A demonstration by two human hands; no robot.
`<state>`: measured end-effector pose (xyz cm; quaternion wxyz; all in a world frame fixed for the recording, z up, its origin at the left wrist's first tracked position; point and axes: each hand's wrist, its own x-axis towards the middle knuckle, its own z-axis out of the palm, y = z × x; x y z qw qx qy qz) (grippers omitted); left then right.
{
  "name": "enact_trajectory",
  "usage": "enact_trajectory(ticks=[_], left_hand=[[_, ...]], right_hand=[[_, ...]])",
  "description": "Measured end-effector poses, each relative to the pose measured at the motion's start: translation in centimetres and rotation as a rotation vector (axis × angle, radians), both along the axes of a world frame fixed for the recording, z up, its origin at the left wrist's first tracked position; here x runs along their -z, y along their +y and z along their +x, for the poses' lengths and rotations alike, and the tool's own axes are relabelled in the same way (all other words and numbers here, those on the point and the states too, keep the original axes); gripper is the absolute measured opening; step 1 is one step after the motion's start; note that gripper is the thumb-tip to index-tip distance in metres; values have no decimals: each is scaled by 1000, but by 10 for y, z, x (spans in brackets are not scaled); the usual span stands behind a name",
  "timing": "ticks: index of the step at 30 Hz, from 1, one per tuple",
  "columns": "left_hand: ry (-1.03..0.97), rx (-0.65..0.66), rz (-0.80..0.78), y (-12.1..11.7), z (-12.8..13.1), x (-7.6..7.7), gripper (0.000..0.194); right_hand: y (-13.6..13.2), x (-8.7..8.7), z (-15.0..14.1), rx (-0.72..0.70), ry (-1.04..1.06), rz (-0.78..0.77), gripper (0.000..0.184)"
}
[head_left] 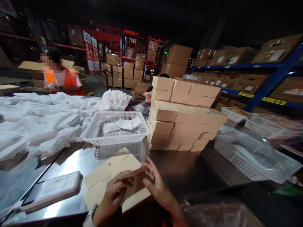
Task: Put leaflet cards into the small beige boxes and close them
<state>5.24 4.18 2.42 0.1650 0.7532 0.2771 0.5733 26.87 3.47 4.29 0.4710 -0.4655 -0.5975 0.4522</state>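
Note:
A small cream cardboard box [136, 197], partly folded, is held low in front of me. My left hand [115, 190], with a band on its wrist, closes its fingers on the box's left side. On the other side my right hand [158, 186] has its thumb and fingers about the box's right edge. Flat cream cardboard [111, 167] with printing lies just beyond and left of my left hand. Behind the hands rises a stack of cream boxes [184, 116]. The box's underside is in shadow.
A white perforated basket [115, 138] holds a white packet. White bags [47, 123] cover the table's left. A label-faced device [54, 190] lies at near left. Plastic-covered baskets [251, 154] stand at right. A person in an orange vest [63, 78] is across the table.

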Motion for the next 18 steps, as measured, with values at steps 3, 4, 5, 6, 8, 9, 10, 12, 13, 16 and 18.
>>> enact_trajectory(ticks=[3,4,5,6,8,9,10,12,13,16,18], left_hand=[[13,-92,-34,-3,-7,-1,31],[11,-122,-33,-5,-9,2,31],[4,-129,-27,-7,-10,7,33],[-1,-115,-26,-9,-11,14,37],[-50,-80,-9,-12,-12,29,48],[-82,-62,14,-13,-13,36,54],[-110,-50,48,-13,-13,43,59],[-110,-56,126,-12,-13,53,68],[-82,-62,155,-12,-14,55,70],[9,-76,166,-13,-15,50,52],[-19,-48,124,-15,-15,42,38]], right_hand=[[11,-12,-31,-65,323,-215,64],[11,-12,-36,-42,413,-280,58],[10,-11,-38,-17,498,-325,52],[9,-9,-40,4,570,-350,49],[5,-4,-40,32,655,-353,48],[4,-1,-40,43,666,-341,47],[2,2,-41,56,663,-330,44],[1,7,-40,65,605,-285,37],[1,9,-39,53,546,-228,32],[2,15,-31,-42,339,-3,24],[3,19,-21,-114,235,97,43]])
